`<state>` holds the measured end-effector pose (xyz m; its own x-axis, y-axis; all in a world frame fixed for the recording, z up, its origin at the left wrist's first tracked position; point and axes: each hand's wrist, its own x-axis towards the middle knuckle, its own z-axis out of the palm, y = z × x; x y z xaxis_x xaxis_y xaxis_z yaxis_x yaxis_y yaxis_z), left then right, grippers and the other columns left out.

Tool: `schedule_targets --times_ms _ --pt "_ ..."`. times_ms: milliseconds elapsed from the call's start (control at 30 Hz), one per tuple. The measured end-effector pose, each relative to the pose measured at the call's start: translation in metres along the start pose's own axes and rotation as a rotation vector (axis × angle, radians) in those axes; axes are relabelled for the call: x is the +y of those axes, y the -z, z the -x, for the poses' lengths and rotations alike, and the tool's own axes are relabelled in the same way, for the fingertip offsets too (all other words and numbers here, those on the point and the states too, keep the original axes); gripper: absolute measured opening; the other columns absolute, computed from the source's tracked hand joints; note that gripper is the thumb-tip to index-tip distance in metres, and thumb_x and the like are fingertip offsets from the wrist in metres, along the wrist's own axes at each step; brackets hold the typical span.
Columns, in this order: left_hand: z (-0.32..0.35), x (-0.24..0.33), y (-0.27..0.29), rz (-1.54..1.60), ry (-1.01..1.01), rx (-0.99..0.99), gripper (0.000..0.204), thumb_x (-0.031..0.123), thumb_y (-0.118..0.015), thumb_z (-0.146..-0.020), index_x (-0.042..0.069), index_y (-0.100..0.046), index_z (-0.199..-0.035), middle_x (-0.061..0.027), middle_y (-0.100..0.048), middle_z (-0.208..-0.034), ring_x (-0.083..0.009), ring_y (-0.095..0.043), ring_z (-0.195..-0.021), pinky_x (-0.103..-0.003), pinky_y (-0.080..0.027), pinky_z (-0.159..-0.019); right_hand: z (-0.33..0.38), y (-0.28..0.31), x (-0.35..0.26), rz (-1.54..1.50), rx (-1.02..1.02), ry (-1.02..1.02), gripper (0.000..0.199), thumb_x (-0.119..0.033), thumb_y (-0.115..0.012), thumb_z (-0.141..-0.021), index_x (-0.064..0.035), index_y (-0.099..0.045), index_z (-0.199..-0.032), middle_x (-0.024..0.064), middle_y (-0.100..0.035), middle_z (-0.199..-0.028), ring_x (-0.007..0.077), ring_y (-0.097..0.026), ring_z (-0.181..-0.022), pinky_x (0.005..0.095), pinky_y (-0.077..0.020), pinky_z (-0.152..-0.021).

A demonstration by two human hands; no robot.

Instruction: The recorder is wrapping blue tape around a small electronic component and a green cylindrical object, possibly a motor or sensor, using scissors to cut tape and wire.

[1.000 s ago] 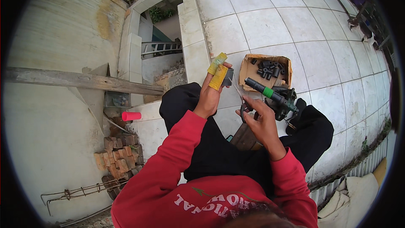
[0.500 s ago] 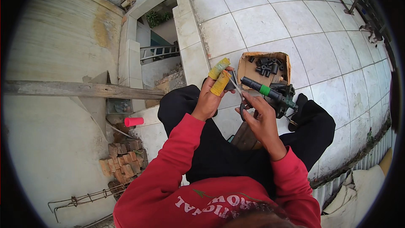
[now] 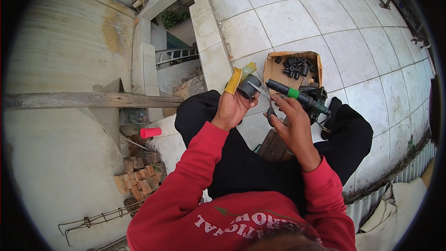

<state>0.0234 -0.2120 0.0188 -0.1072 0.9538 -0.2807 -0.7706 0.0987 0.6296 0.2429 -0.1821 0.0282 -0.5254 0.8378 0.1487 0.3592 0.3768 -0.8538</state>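
A short, hollow black cylinder (image 3: 247, 89) is gripped in my left hand (image 3: 228, 110), its round end turned up toward the right. Yellow wrapping covers the thumb and a finger of that hand. My right hand (image 3: 297, 128) grips a pair of scissors (image 3: 271, 115) with black handles. Their metal blades lie against the cylinder's rim; whether they cut into it is too small to tell. Just beyond my right hand is a black and green power tool (image 3: 304, 98), resting low between my legs.
A cardboard box (image 3: 270, 70) holding several small black cylinders (image 3: 293, 67) stands past the tool on white floor tiles. To the left are a pink cup (image 3: 151, 132), stacked bricks (image 3: 139, 179) and a wooden beam (image 3: 88, 100). An opening with a ladder (image 3: 179, 55) lies ahead left.
My left hand has turned, swinging its wrapped thumb up and left, so the black cylinder now shows plainly. The scissors stay beside it, and my right hand's fingers have shifted slightly.
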Motion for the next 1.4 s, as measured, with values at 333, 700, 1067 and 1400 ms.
schedule_targets --times_ms 333,700,1067,1400 --pt "0.002 -0.013 0.005 -0.267 -0.028 0.035 0.061 0.060 -0.034 -0.110 0.005 -0.059 -0.123 -0.0068 -0.066 -0.096 -0.0153 -0.062 -0.078 -0.027 -0.044 -0.060 -0.003 0.002 -0.005 0.167 0.074 0.107 0.055 -0.008 -0.077 -0.084 -0.0112 -0.065 -0.138 0.0113 -0.062 -0.101 0.0306 -0.063 -0.093 0.0411 -0.0525 -0.079" --pt "0.003 -0.023 0.015 -0.380 -0.103 0.162 0.063 0.060 -0.034 -0.109 0.003 -0.059 -0.117 -0.0068 -0.062 -0.086 -0.0147 -0.054 -0.068 -0.028 -0.041 -0.060 0.000 -0.010 0.010 0.071 0.037 0.052 0.049 -0.006 -0.077 -0.085 -0.0085 -0.067 -0.133 0.0115 -0.062 -0.096 0.0311 -0.064 -0.086 0.0408 -0.0518 -0.074" --pt "-0.009 -0.015 0.021 -0.120 -0.078 0.189 0.062 0.062 -0.037 -0.108 0.006 -0.058 -0.123 -0.0049 -0.065 -0.099 -0.0172 -0.060 -0.080 -0.030 -0.044 -0.064 -0.006 -0.004 0.000 -0.214 0.134 -0.090 0.052 0.000 -0.074 -0.086 -0.0052 -0.064 -0.137 0.0084 -0.067 -0.106 0.0176 -0.067 -0.088 0.0283 -0.0524 -0.072" --pt "-0.036 -0.032 0.085 -0.300 0.340 0.563 0.028 0.036 -0.046 -0.110 0.013 -0.058 -0.121 -0.0033 -0.063 -0.104 -0.0191 -0.062 -0.094 -0.036 -0.051 -0.075 -0.027 0.094 0.029 -0.554 0.825 -0.138 0.041 -0.005 -0.056 -0.106 0.0015 -0.052 -0.146 0.0052 -0.064 -0.120 0.0113 -0.064 -0.111 0.0237 -0.0489 -0.088"
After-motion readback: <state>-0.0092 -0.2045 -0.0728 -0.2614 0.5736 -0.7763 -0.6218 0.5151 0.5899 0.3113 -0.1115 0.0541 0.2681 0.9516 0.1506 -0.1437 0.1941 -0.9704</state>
